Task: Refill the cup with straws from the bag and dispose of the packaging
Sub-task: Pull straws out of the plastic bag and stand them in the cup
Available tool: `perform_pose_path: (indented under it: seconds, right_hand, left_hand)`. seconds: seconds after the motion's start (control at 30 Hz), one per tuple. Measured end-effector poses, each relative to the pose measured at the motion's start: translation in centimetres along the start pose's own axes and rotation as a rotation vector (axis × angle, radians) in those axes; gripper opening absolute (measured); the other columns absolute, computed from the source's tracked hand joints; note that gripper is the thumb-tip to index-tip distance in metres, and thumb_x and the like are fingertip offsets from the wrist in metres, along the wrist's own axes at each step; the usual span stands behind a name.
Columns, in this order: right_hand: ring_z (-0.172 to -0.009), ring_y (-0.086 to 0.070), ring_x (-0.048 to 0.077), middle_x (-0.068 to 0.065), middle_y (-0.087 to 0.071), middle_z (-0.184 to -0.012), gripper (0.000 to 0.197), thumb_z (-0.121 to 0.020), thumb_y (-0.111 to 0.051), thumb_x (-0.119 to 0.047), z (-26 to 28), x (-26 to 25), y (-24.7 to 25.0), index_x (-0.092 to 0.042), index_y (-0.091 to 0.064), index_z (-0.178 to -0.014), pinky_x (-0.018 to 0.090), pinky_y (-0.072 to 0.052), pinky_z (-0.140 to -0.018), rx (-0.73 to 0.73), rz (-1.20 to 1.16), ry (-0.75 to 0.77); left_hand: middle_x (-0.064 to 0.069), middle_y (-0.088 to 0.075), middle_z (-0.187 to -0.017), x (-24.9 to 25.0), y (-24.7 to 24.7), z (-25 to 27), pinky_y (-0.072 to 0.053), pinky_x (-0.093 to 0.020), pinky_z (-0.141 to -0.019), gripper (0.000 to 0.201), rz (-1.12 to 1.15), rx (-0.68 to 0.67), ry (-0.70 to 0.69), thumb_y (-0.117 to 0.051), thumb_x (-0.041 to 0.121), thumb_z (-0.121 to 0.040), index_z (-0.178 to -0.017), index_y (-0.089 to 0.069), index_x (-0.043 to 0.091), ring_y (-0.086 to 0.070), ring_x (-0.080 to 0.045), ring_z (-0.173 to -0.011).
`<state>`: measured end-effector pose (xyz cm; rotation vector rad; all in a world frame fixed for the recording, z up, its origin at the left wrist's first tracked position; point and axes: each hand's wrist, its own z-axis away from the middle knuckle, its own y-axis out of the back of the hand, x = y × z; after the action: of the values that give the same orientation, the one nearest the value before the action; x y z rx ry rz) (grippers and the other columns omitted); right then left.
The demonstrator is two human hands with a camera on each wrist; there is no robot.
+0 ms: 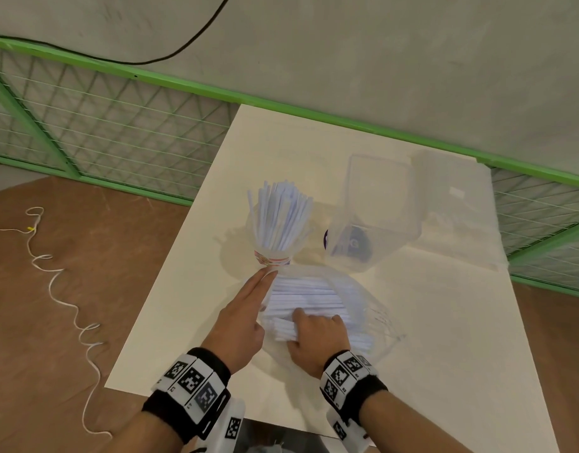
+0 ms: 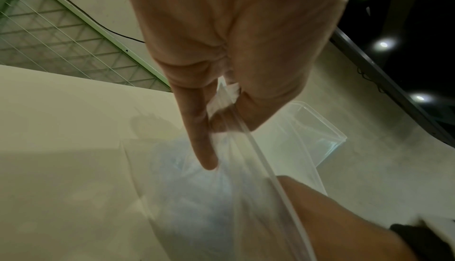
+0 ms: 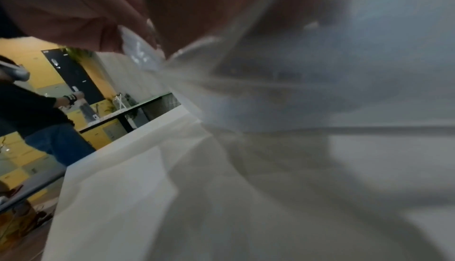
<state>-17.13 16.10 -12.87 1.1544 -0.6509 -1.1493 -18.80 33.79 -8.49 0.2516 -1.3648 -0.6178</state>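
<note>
A clear cup [image 1: 275,253] full of white straws [image 1: 281,217] stands mid-table. Just in front of it lies a clear zip bag [image 1: 356,299] holding more white straws [image 1: 307,299]. My left hand [image 1: 268,273] lies along the bag's left end, fingertips near the cup's base. In the left wrist view its thumb and a finger pinch the bag's rim [image 2: 226,98] while the index finger stays straight. My right hand [image 1: 314,318] is curled over the near end of the bag and its straws. The right wrist view shows clear plastic [image 3: 140,51] pinched in that hand.
A clear plastic bin [image 1: 373,220] lies tipped right of the cup. A green wire fence [image 1: 118,125] runs behind and left of the white table [image 1: 445,322]. A white cord [image 1: 62,289] trails on the brown floor. Another person [image 3: 44,113] stands in the background.
</note>
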Motion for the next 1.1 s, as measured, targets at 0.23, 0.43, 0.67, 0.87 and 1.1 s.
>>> perform_pose_path:
  seconds: [0.23, 0.43, 0.67, 0.87, 1.1]
  right_hand:
    - [-0.065, -0.061, 0.018, 0.003, -0.062, -0.063, 0.031, -0.094, -0.059, -0.029, 2.0, 0.5, 3.9, -0.02, -0.056, -0.064, 0.03, -0.048, -0.063, 0.228, -0.774, -0.063]
    - [-0.079, -0.068, 0.014, -0.001, -0.072, -0.078, 0.016, -0.084, -0.07, -0.017, 3.1, 0.7, 5.9, -0.019, -0.071, -0.068, 0.02, -0.05, -0.071, 0.323, -1.227, -0.138]
    - [-0.05, -0.045, 0.007, -0.009, -0.047, -0.053, 0.034, -0.077, -0.067, -0.015, 2.6, 1.8, 4.5, -0.019, -0.044, -0.053, 0.023, -0.039, -0.053, 0.232, -0.956, -0.138]
    - [-0.048, -0.055, 0.02, 0.022, -0.06, -0.062, 0.022, -0.082, -0.066, -0.008, 2.3, 1.7, 9.8, 0.006, -0.059, -0.066, 0.032, -0.049, -0.051, 0.157, -1.002, -0.122]
    - [-0.055, -0.069, 0.026, 0.005, -0.07, -0.065, 0.009, -0.078, -0.072, -0.011, -0.6, 1.3, 22.8, -0.012, -0.07, -0.069, 0.039, -0.056, -0.059, 0.482, -1.046, 0.018]
  left_hand:
    - [0.04, -0.01, -0.149, -0.1, 0.1, 0.0, -0.043, -0.011, -0.094, 0.099, 0.016, 0.015, -0.028, -0.043, -0.02, -0.073, -0.15, -0.022, 0.04, -0.046, -0.005, -0.127]
    - [0.047, -0.005, -0.142, -0.1, 0.0, -0.2, -0.038, 0.002, -0.08, 0.098, 0.036, 0.0, 0.021, -0.044, -0.019, -0.075, -0.149, -0.022, 0.041, -0.054, -0.005, -0.114]
    - [0.044, -0.007, -0.144, -0.1, 0.0, -0.2, -0.039, 0.002, -0.078, 0.097, 0.021, -0.017, 0.034, -0.045, -0.017, -0.075, -0.15, -0.02, 0.04, -0.057, -0.005, -0.109]
    - [0.041, -0.007, -0.148, -0.2, 0.1, -0.1, -0.037, -0.002, -0.087, 0.097, 0.002, -0.01, 0.029, -0.046, -0.017, -0.076, -0.151, -0.02, 0.039, -0.05, -0.006, -0.124]
    - [0.047, -0.004, -0.143, -0.1, 0.3, 0.2, -0.045, -0.013, -0.087, 0.097, 0.022, -0.035, 0.059, -0.045, -0.014, -0.078, -0.15, -0.016, 0.045, -0.057, -0.003, -0.109]
